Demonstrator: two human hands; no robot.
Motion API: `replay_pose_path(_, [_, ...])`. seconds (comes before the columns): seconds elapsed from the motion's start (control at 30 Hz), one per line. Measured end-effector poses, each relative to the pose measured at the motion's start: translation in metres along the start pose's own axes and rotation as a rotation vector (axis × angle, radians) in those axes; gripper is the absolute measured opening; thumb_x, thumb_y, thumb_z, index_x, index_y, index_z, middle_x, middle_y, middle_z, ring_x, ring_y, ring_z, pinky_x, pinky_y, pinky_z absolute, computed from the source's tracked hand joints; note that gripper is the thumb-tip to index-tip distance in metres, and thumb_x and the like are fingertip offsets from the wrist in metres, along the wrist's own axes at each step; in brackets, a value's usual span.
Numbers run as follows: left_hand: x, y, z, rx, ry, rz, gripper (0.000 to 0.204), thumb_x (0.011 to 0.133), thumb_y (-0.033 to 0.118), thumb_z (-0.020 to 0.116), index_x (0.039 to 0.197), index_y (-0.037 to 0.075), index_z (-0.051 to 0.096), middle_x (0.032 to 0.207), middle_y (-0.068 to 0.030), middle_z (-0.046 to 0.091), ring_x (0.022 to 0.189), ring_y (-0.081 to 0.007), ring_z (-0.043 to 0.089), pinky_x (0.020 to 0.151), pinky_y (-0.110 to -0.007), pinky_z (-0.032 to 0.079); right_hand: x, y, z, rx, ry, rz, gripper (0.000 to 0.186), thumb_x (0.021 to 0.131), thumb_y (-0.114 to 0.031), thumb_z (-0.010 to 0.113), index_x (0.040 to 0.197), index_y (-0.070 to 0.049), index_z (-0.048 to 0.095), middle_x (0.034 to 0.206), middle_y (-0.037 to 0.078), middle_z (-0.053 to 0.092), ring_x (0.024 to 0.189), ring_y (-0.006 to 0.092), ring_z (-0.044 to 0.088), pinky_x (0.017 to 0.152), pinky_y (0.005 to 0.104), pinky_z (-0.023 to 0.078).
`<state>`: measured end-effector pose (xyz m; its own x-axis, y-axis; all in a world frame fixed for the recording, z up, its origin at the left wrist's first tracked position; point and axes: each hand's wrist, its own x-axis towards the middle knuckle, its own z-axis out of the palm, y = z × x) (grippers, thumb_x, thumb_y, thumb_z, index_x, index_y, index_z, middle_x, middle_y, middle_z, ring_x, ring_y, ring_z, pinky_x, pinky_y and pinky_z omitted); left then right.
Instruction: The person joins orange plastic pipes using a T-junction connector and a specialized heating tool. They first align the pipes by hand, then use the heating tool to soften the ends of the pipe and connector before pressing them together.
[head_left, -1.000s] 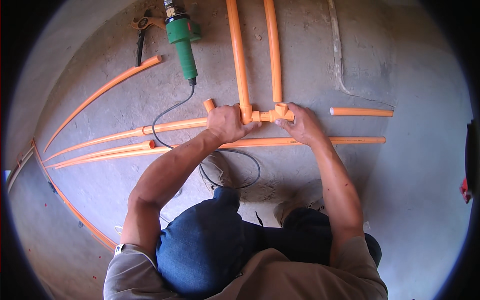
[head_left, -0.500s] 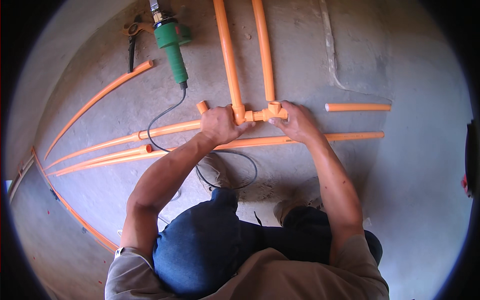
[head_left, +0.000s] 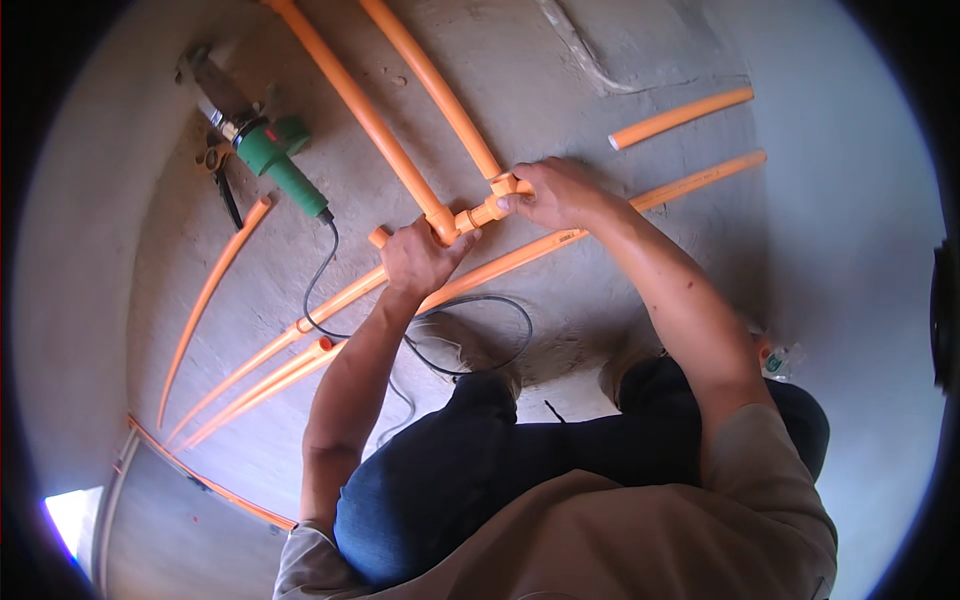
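My left hand is closed around an orange plastic pipe run beside an elbow fitting, its thumb along the joint. A short orange stub pokes out past its knuckles. My right hand grips an orange tee fitting, fingers over the far side and thumb at the near side. A short connecting piece joins the tee to the elbow. One long orange pipe runs away from the elbow. The end of a second pipe meets the tee's opening; whether it is seated inside I cannot tell.
A green pipe welding tool lies at the far left, its black cord looping toward my feet. Near it is a pipe cutter. Loose orange pipes lie along the concrete floor. A clear bottle stands by the right wall.
The whole view has turned, so pipes and tool appear tilted and shifted left. Both hands keep their grip on the fittings. The bottle has come into sight.
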<state>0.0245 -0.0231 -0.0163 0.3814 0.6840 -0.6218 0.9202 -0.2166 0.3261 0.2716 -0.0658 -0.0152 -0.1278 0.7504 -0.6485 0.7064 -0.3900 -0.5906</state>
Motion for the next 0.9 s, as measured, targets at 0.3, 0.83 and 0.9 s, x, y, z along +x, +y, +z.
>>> replay_pose_path(0.3, [-0.001,0.004,-0.003,-0.017,-0.024,-0.02,0.057,0.078,0.059,0.075,0.108,0.01,0.073,0.084,-0.0125,0.074,0.085,-0.0301,0.072,0.081,-0.041,0.054,-0.004,-0.004,0.0,0.04,0.017,-0.007,0.045,0.094,-0.045,0.06,0.111,-0.005,0.068,0.092,0.021,0.07,0.089,0.0398,0.066,0.079,0.0497,0.05])
replay_pose_path(0.83, [0.0,0.003,-0.004,-0.007,-0.056,-0.08,0.058,0.077,0.061,0.074,0.101,0.008,0.072,0.087,-0.0141,0.074,0.088,-0.0314,0.072,0.081,-0.042,0.054,0.002,-0.005,0.003,-0.001,0.017,0.041,0.046,0.094,-0.045,0.059,0.112,-0.003,0.067,0.097,0.022,0.07,0.096,0.0408,0.065,0.084,0.0494,0.05])
replay_pose_path(0.9, [0.001,0.001,-0.003,-0.001,-0.057,-0.086,0.059,0.077,0.061,0.074,0.101,0.007,0.072,0.087,-0.0143,0.074,0.088,-0.0316,0.072,0.081,-0.042,0.054,0.002,-0.006,0.003,-0.006,0.013,0.045,0.046,0.094,-0.045,0.06,0.112,-0.003,0.067,0.097,0.022,0.07,0.096,0.0408,0.065,0.084,0.0492,0.05])
